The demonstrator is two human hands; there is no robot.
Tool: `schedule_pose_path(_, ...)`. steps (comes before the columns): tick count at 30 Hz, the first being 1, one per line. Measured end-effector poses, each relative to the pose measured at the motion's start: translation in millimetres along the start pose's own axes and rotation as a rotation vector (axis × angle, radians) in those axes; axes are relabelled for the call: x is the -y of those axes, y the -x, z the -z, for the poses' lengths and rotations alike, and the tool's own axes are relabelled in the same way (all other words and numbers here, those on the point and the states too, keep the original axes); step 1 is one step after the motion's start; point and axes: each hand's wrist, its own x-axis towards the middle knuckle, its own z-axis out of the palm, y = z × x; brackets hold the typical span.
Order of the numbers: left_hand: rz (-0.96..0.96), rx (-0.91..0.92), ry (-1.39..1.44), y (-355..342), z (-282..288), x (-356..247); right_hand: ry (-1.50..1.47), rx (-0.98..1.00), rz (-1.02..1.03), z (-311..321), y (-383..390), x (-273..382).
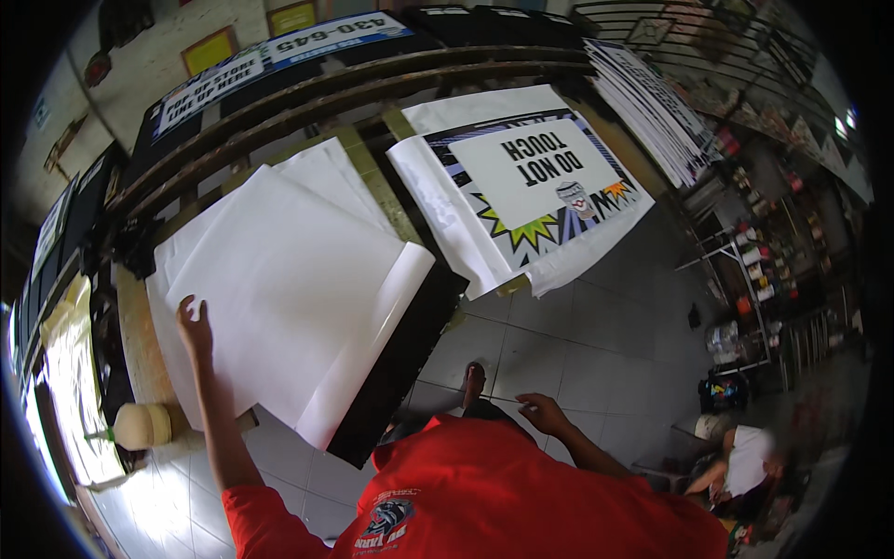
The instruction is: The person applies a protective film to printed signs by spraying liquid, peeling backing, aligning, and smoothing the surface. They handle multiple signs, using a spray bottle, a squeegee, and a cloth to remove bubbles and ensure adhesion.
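My red shirt (503, 494) fills the foreground; it bears a dark emblem with pale lettering. My right hand (545, 415) hangs low over the grey tiled floor (633, 345), fingers loosely spread, holding nothing. My left hand (194, 324) is over the left margin of a large white sheet (279, 252), thumb and fingers curved but apart; I cannot tell whether the fingertips touch it. This sheet lies askew on other white sheets. Its right side curls into a roll (363, 345) beside a black strip (400, 368), whose outer edge faces the floor.

Open room: bare tiles extend from my right hand toward the shelving at right. To the left, a beige round object (142, 426) stands near the sheets.

Beyond, and apart from the white sheet, lies a printed poster (549, 177), with bold black capitals inverted to my view, a drawn can and green and orange bursts. Farther off, lettered sheets (647, 112) are stacked at right, and a long sign (279, 70) carries large letters and numerals.
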Motion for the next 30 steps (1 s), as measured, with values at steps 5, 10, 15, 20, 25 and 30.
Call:
schedule_pose_path(5,-0.055,0.042,-0.006,-37.5,-12.9,-97.0,0.037,-0.084,-0.382,19.4,56.6,-106.7)
schedule_pose_path(10,-0.281,0.334,0.075,17.4,-63.4,-282.9,0.104,-0.456,-0.47,131.5,30.1,-209.6)
schedule_pose_path(15,-0.441,0.891,0.202,147.7,-129.8,-480.4,0.062,-0.72,-0.302,315.3,-97.6,-181.4)
schedule_pose_path(20,-0.644,0.914,0.136,271.2,-291.5,-585.6,-0.204,-0.753,0.152,420.4,-225.8,-151.9)
schedule_pose_path(25,-0.667,0.778,-0.047,285.6,-412.4,-656.1,-0.208,-0.696,0.319,489.9,-327.1,-87.5)
schedule_pose_path(30,-0.559,0.759,-0.15,276.5,-498.1,-697.9,-0.242,-0.74,0.299,540.2,-409.5,-79.7)
